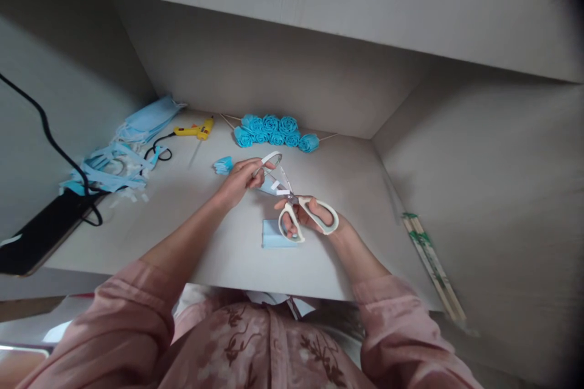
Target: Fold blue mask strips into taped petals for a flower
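Note:
My left hand (244, 181) pinches a narrow white strip (272, 155) that curves into a loop. My right hand (308, 214) has its fingers through the handles of white-handled scissors (329, 219). Their blades stand apart and point toward the strip. Small white snippets (283, 192) show by the blades. Below the scissors, a light blue folded piece of mask fabric (272, 238) lies on the table, partly covered by my right hand. Another pale blue piece (269, 186) is partly visible beneath the hands. Left of them sits a small stack of blue cut pieces (223, 165).
Blue handmade roses (271, 127) on sticks lie along the back wall. A yellow glue gun (196, 129), blue face masks (150, 118) and tangled scraps (114, 173) are at left. A black cable (45, 127) crosses a dark board (39, 234). Packaged sticks (431, 261) lean at right.

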The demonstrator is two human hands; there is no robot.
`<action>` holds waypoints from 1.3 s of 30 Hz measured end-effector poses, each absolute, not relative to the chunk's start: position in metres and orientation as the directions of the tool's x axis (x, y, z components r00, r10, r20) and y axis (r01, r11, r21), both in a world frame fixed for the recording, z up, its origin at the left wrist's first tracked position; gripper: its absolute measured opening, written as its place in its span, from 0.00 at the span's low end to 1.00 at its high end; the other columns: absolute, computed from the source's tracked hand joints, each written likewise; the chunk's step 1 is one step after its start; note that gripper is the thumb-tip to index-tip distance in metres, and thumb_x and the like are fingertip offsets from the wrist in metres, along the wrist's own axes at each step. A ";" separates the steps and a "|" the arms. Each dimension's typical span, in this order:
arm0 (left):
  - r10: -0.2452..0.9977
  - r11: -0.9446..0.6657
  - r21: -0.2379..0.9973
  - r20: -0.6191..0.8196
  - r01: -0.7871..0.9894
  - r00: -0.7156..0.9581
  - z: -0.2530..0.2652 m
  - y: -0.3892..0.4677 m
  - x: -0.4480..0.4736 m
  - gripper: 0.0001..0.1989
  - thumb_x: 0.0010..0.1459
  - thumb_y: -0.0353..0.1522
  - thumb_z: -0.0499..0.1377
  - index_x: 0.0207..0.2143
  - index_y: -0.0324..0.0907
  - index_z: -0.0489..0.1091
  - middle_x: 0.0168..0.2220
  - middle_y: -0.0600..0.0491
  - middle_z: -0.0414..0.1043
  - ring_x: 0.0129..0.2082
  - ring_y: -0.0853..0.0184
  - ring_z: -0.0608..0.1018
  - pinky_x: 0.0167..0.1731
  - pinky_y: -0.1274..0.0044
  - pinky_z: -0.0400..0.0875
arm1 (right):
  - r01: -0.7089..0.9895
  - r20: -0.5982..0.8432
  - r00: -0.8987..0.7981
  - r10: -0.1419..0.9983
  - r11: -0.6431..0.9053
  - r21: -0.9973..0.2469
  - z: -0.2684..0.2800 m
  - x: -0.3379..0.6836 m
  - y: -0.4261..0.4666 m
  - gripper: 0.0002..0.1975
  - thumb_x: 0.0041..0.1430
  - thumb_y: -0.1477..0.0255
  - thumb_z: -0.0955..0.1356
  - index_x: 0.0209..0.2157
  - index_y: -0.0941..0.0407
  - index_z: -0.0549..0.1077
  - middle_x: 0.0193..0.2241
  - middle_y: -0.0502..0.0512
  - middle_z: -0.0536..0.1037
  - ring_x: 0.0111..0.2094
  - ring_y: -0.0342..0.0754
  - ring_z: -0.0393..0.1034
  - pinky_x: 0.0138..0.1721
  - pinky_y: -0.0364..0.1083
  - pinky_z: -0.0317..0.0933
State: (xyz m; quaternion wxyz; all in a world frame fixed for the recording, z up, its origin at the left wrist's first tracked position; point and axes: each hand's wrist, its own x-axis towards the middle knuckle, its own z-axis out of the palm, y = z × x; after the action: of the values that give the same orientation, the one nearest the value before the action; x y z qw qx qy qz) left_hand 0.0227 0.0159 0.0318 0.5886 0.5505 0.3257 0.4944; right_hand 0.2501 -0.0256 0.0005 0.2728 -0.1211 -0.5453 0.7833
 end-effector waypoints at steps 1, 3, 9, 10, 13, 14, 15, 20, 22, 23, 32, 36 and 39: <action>0.943 -0.080 0.972 0.147 -0.223 0.300 0.032 0.015 0.023 0.17 0.61 0.41 0.54 0.37 0.36 0.74 0.13 0.61 0.50 0.18 0.72 0.59 0.26 0.77 0.56 | -0.293 0.105 -0.825 0.555 -0.261 -0.920 0.000 0.249 -0.026 0.36 0.59 0.45 0.63 0.53 0.62 0.71 0.32 0.58 0.76 0.28 0.45 0.72 0.33 0.49 0.71; 0.939 -0.051 0.975 0.121 -0.218 0.320 0.032 0.014 0.024 0.19 0.61 0.43 0.54 0.36 0.36 0.74 0.13 0.62 0.48 0.17 0.72 0.58 0.25 0.78 0.57 | -0.295 0.102 -0.827 0.553 -0.271 -0.916 -0.001 0.248 -0.026 0.35 0.59 0.45 0.63 0.53 0.62 0.71 0.32 0.58 0.76 0.27 0.45 0.72 0.34 0.50 0.71; 0.908 -0.007 0.972 0.105 -0.236 0.405 0.026 0.012 0.027 0.20 0.61 0.45 0.54 0.42 0.37 0.73 0.15 0.61 0.52 0.17 0.73 0.56 0.23 0.79 0.53 | -0.294 0.077 -0.812 0.579 -0.291 -0.910 0.003 0.245 -0.028 0.35 0.58 0.45 0.65 0.52 0.62 0.72 0.31 0.57 0.77 0.27 0.44 0.72 0.34 0.49 0.71; 0.902 -0.007 0.973 0.106 -0.230 0.419 0.026 0.012 0.028 0.21 0.61 0.45 0.54 0.43 0.36 0.73 0.16 0.61 0.53 0.17 0.74 0.55 0.23 0.79 0.52 | -0.290 0.070 -0.810 0.582 -0.294 -0.911 0.003 0.245 -0.028 0.36 0.57 0.45 0.65 0.52 0.62 0.72 0.31 0.57 0.77 0.27 0.44 0.73 0.34 0.49 0.72; 0.878 -0.004 0.983 0.091 -0.183 0.470 0.026 0.009 0.030 0.22 0.60 0.45 0.56 0.44 0.36 0.74 0.19 0.60 0.55 0.17 0.75 0.55 0.21 0.79 0.49 | -0.277 0.051 -0.809 0.586 -0.303 -0.912 0.004 0.244 -0.028 0.37 0.56 0.44 0.65 0.52 0.62 0.71 0.31 0.57 0.77 0.27 0.44 0.73 0.33 0.48 0.72; 0.872 0.003 0.986 0.080 -0.168 0.483 0.027 0.008 0.030 0.22 0.60 0.45 0.56 0.45 0.36 0.74 0.20 0.59 0.57 0.17 0.75 0.55 0.20 0.79 0.47 | -0.272 0.045 -0.810 0.585 -0.307 -0.912 0.004 0.244 -0.028 0.38 0.55 0.44 0.66 0.52 0.62 0.71 0.31 0.57 0.77 0.27 0.44 0.73 0.33 0.47 0.72; 0.868 0.011 0.988 0.069 -0.157 0.492 0.028 0.008 0.031 0.23 0.60 0.45 0.56 0.46 0.35 0.73 0.21 0.58 0.58 0.18 0.75 0.55 0.20 0.79 0.46 | -0.270 0.042 -0.810 0.585 -0.309 -0.912 0.004 0.244 -0.028 0.38 0.55 0.44 0.66 0.52 0.62 0.71 0.31 0.57 0.77 0.27 0.44 0.73 0.33 0.47 0.72; 0.860 0.026 0.987 0.059 -0.157 0.508 0.030 0.005 0.032 0.28 0.58 0.47 0.57 0.50 0.34 0.72 0.20 0.59 0.57 0.18 0.75 0.54 0.20 0.78 0.43 | -0.293 0.073 -0.812 0.579 -0.296 -0.909 0.002 0.242 -0.027 0.38 0.56 0.43 0.65 0.52 0.63 0.70 0.31 0.57 0.77 0.27 0.44 0.73 0.31 0.45 0.72; 0.858 0.034 0.986 0.055 -0.162 0.512 0.030 0.005 0.032 0.29 0.58 0.48 0.57 0.51 0.33 0.72 0.20 0.60 0.56 0.18 0.75 0.54 0.20 0.78 0.44 | -0.308 0.090 -0.813 0.575 -0.295 -0.905 0.002 0.242 -0.027 0.38 0.56 0.43 0.65 0.52 0.63 0.70 0.31 0.56 0.77 0.27 0.44 0.73 0.30 0.45 0.72; 0.857 0.041 0.984 0.053 -0.171 0.512 0.029 0.004 0.032 0.29 0.58 0.48 0.58 0.51 0.34 0.72 0.20 0.60 0.56 0.18 0.75 0.55 0.20 0.78 0.44 | -0.315 0.094 -0.813 0.575 -0.298 -0.901 0.002 0.242 -0.027 0.38 0.56 0.44 0.65 0.52 0.63 0.70 0.31 0.56 0.76 0.27 0.44 0.73 0.30 0.45 0.71; 0.865 0.095 0.939 0.087 -0.331 0.495 0.026 0.007 0.031 0.21 0.54 0.37 0.61 0.49 0.36 0.73 0.26 0.54 0.68 0.25 0.70 0.68 0.31 0.77 0.62 | -0.351 0.104 -0.800 0.590 -0.321 -0.880 0.008 0.240 -0.028 0.35 0.56 0.45 0.66 0.50 0.61 0.72 0.30 0.55 0.76 0.27 0.43 0.71 0.28 0.44 0.70; 0.876 0.056 0.928 0.131 -0.368 0.463 0.028 0.007 0.031 0.17 0.52 0.35 0.62 0.43 0.36 0.75 0.28 0.52 0.71 0.29 0.68 0.71 0.35 0.75 0.65 | -0.369 0.116 -0.791 0.601 -0.317 -0.874 0.008 0.240 -0.029 0.35 0.57 0.45 0.66 0.51 0.61 0.71 0.30 0.54 0.76 0.27 0.42 0.70 0.27 0.43 0.70; 0.896 0.025 0.930 0.142 -0.367 0.421 0.029 0.006 0.031 0.14 0.50 0.36 0.64 0.38 0.37 0.77 0.27 0.53 0.70 0.28 0.68 0.70 0.35 0.75 0.64 | -0.356 0.109 -0.797 0.595 -0.316 -0.880 0.009 0.240 -0.029 0.36 0.56 0.45 0.65 0.52 0.61 0.71 0.30 0.55 0.76 0.27 0.42 0.69 0.27 0.43 0.69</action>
State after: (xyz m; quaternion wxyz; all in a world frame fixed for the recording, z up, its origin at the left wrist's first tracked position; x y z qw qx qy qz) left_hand 0.0311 0.0061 0.0287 0.6680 0.5139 0.2572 0.4727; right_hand 0.2401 -0.0292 0.0088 0.2961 -0.1186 -0.5045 0.8023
